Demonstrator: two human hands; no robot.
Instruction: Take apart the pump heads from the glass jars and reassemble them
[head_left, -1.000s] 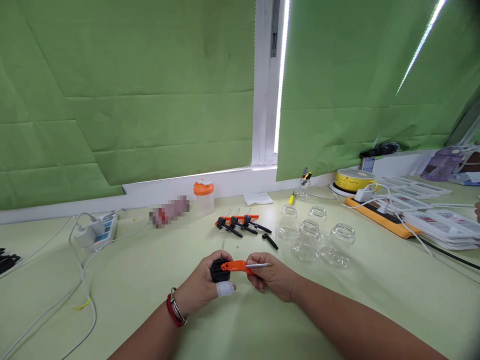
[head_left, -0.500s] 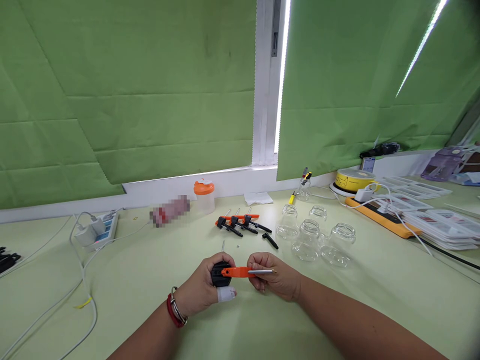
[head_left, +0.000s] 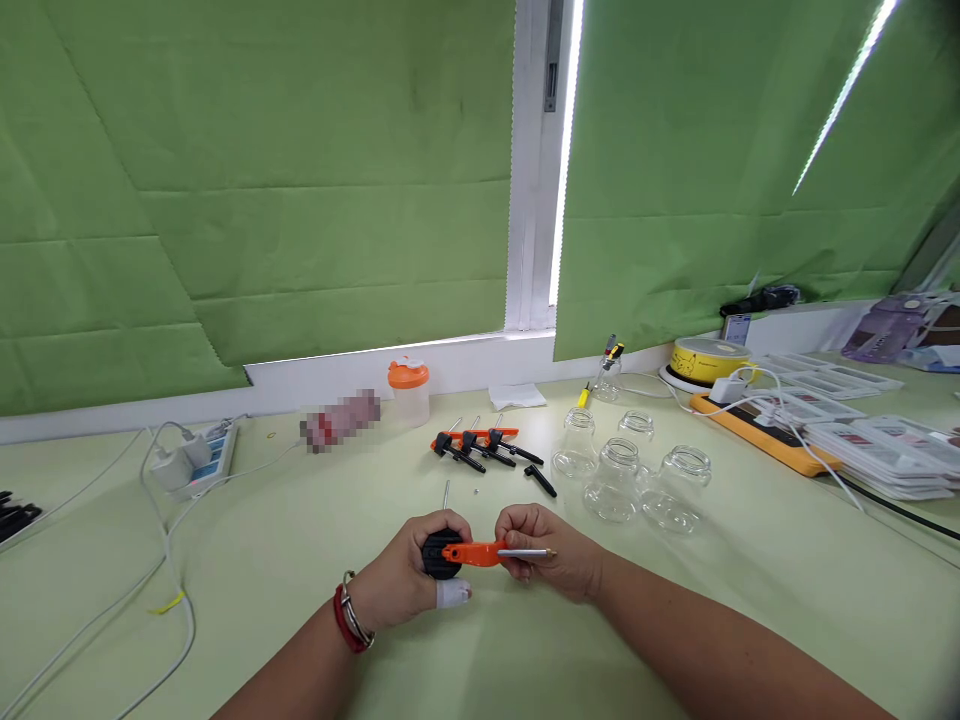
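My left hand is wrapped round a black round cap, its thumb in a white bandage. A thin metal rod sticks up on the far side of that hand. From the cap an orange crank arm runs right to my right hand, which pinches its far end. A silver pin points rightward at that end, across the right fingers; how it joins the arm is hidden. Beyond my hands lie several black and orange crank pieces, a loose black handle and a tiny metal part.
Several clear glass jars stand to the right. An orange-lidded cup stands at the back. Power strips with cables, a yellow round tin and stacked plastic trays occupy the right. White cables trail over the left side.
The crank arm's right end and the silver pin have tilted slightly downward. Both hands keep their hold and have hardly moved.
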